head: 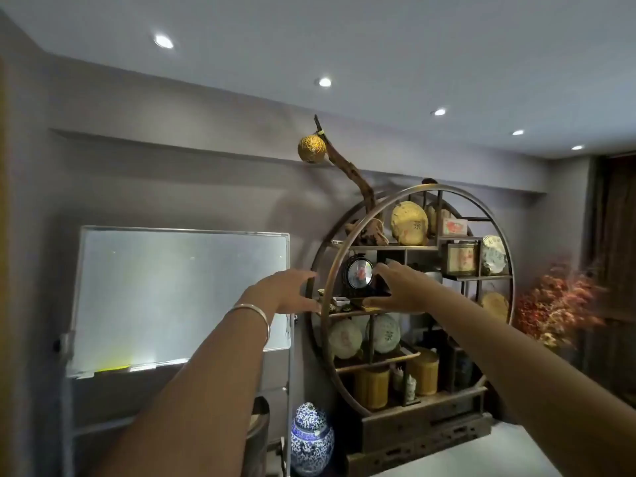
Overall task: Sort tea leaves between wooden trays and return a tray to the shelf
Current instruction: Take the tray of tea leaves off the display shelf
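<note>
1. While both arms are stretched forward, the left hand [292, 290] is seen at the left rim of the round shelf [344, 235], with a silver bangle [256, 313] on its wrist.
2. The grip of the left hand is wide: fingers are spread and nothing is held.
3. The right hand [401, 287] is placed inside the shelf ring at the middle level, fingers spread wide, thumb low; nothing is clasped in it.
4. Whether either hand touches the shelf cannot be told, owing to blur.
5. A wooden tray cannot be made out with certainty; small dark items on the middle board beneath the hands are too blurred to name.
6. A round framed ornament [359, 273] is noted between the two hands.
7. Wrapped tea cakes [409, 223] are stood on the upper boards and others lower down.
8. A blue-and-white jar [311, 438] is stood near the shelf's lower left.
9. A whiteboard [179, 297] is set against the wall to the left.
</note>
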Motion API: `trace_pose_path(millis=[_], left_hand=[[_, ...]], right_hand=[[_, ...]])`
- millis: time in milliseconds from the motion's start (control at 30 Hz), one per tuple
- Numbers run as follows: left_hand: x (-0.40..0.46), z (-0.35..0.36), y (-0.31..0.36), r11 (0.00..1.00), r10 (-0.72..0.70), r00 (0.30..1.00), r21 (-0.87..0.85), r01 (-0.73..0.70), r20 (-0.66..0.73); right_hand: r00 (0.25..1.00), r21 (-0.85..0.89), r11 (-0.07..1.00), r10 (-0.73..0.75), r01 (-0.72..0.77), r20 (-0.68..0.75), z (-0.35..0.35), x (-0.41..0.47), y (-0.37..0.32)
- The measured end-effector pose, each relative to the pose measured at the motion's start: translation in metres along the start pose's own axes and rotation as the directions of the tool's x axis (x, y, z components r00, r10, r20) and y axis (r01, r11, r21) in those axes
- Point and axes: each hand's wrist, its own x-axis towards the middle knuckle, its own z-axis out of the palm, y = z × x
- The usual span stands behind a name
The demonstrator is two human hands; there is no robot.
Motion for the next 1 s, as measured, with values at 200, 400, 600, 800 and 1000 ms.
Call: trace_pose_path(millis=[200, 400, 600, 800, 1000], left_hand=[[0.1, 0.037, 0.012, 0.996, 0.067, 0.996, -0.065, -0.064, 0.051], [0.208, 0.074, 0.003, 0.994, 0.111, 0.989, -0.035, -0.108, 0.094], [0.327, 0.105, -0.006, 0.987, 0.161, 0.982, -0.038, -0.158, 0.095], [0.445, 0.128, -0.024, 0.98, 0.193, 0.977, -0.073, -0.187, 0.094], [0.539, 0.183, -0.036, 0.975, 0.206, 0.971, -0.11, -0.193, 0.119]], right_hand=[[0.993, -0.005, 0.994, 0.112, -0.112, 0.025, 0.046, 0.046, 0.063], [0.984, -0.025, 0.987, 0.163, -0.161, 0.07, 0.099, 0.1, 0.122], [0.969, -0.046, 0.973, 0.231, -0.227, 0.086, 0.142, 0.167, 0.189], [0.949, -0.027, 0.951, 0.308, -0.307, 0.064, 0.17, 0.241, 0.262], [0.937, -0.028, 0.94, 0.342, -0.341, 0.069, 0.203, 0.291, 0.328]])
